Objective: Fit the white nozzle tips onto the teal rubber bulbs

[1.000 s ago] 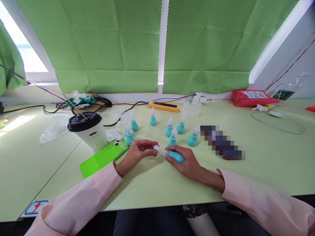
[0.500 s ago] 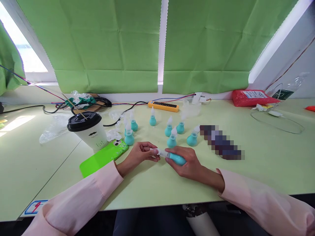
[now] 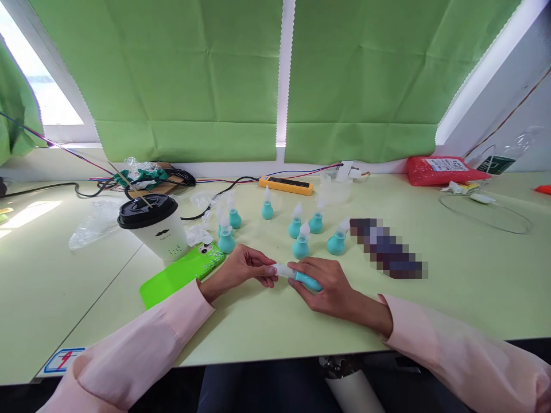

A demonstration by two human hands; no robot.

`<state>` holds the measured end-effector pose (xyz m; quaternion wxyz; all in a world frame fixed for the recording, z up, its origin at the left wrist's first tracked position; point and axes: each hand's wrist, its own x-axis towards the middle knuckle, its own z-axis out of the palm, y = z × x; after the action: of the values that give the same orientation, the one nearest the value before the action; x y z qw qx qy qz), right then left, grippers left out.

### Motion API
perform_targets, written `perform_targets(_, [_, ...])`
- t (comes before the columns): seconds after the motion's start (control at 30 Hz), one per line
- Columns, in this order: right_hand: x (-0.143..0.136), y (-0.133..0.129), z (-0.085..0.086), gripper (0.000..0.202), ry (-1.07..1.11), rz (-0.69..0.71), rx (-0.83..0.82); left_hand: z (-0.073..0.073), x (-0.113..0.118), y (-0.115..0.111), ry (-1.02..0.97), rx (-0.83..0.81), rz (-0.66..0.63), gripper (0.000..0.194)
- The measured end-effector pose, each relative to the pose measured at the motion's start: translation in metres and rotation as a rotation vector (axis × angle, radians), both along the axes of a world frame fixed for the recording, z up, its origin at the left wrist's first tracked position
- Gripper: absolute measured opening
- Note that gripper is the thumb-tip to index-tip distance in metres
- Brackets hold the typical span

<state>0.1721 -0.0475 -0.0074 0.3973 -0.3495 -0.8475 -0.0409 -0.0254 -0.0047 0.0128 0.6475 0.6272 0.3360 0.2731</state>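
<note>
A nasal aspirator with a teal bulb [image 3: 308,281] and a translucent nozzle [image 3: 284,271] is held on its side just over the table, between both hands. My right hand [image 3: 329,287] is closed round the bulb. The fingertips of my left hand [image 3: 252,267] pinch the far end of the nozzle, hiding its tip. Several more teal aspirators stand upright behind my hands, among them one in the middle [image 3: 300,246], one by the phone [image 3: 226,241] and one at the right [image 3: 336,242]; their clear tips point up.
At the left stand a lidded paper cup [image 3: 161,235] with a stick in it and a green phone [image 3: 176,278]. Behind are a yellow power strip [image 3: 286,186], cables and clear plastic wrap [image 3: 92,226]. A blurred dark object [image 3: 387,252] and a red package [image 3: 443,172] lie right.
The nozzle and bulb now lie closer in line, and my left fingers have shifted slightly on the nozzle end. My right hand keeps its hold on the bulb; the standing aspirators have not moved.
</note>
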Motion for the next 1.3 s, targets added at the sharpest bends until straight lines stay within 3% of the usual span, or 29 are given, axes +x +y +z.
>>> perform_targets(0.2, [0.001,0.003,0.0,0.021,0.053,0.09,-0.104,0.0,0.0,-0.003,0.021,0.105,0.024,0.024])
perform_targets(0.37, [-0.003,-0.001,0.004,0.02,0.22,0.091,-0.254,0.0,0.003,-0.007,-0.002,0.065,0.071,0.025])
perform_targets(0.57, [-0.008,-0.004,0.011,0.017,0.396,-0.003,-0.566,0.001,0.008,-0.012,-0.053,0.011,0.142,0.029])
perform_targets(0.87, [-0.012,0.002,0.009,0.027,0.665,0.163,-1.017,0.004,0.009,-0.012,-0.03,0.051,0.154,0.03])
perform_targets(1.13, [-0.014,0.004,0.014,0.023,0.82,0.305,-1.073,0.006,0.011,-0.009,-0.111,0.12,0.221,0.028])
perform_targets(1.3, [-0.014,0.003,0.012,0.023,0.83,0.311,-1.089,0.005,0.01,-0.012,-0.097,0.177,0.239,0.022])
